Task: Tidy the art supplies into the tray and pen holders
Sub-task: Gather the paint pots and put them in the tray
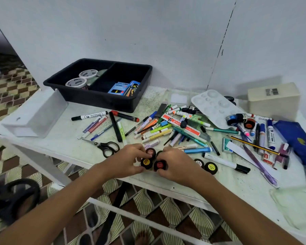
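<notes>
Small paint pots are being gathered at the table's front edge, so the collecting step is judged to be in hand. On the far left a white pen holder (37,114) is seen lying on its side, and behind it the black tray (99,96) is already loaded with two tape rolls on one side and crayon boxes on the other. The scissors (106,146) are passed, close to the left hand (129,160), whose fingers are curled around a yellow-capped pot (146,162). A brown-capped pot (150,151) is pressed in just behind. The red-capped pot (160,164) is gripped by the curled fingers of the right hand (175,164). Two more pots (206,166) are left near its wrist. A lift to the tray is called for next; the marker pile (166,128) lies across that path, with the paint palette (214,107) further right.
</notes>
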### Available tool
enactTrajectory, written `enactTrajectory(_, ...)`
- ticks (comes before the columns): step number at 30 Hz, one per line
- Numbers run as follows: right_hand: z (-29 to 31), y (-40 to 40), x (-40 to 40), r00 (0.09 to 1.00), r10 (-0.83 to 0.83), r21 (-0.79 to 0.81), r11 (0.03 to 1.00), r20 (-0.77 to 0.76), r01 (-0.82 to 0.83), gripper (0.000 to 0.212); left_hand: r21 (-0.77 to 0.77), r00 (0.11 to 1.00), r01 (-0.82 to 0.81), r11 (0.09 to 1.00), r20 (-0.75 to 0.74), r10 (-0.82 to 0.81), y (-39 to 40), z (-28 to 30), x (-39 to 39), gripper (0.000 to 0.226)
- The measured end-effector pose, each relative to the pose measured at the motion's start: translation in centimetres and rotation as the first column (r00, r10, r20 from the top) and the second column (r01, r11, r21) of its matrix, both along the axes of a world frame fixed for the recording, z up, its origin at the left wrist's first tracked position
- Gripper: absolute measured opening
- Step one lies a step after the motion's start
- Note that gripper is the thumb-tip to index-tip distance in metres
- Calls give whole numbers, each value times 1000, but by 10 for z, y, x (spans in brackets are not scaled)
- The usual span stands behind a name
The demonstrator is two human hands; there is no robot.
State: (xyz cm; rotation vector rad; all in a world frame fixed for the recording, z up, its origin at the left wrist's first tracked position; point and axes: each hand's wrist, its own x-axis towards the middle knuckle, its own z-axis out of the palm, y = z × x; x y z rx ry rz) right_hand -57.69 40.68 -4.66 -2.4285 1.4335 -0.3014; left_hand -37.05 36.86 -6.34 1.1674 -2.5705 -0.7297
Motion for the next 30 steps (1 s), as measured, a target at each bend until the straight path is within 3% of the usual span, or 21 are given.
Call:
enactTrajectory(7,-5,4,6,998,-61,-2,998,-17,61,19,-48,999,-40,998,-24,39,7,-1,0,35)
enactTrajectory(14,0,5,2,997,-10,-2,1000,-75,10,25,-46,997,-75,996,-20,74,3,2,0,23)
enactTrajectory(18,4,-2,-10,999,5,62,998,54,-9,24,-57,997,-70,996,-43,68,-10,8,-8,26)
enactTrajectory(25,11,-27,-81,904,-289,19,954,316,299,16,-119,996,-57,991,-81,48,-51,18,-61,27)
enactTrajectory(30,7,-44,-149,755,-540,5,815,373,580,22,-190,990,44,981,-125,-69,-79,26,-133,26)
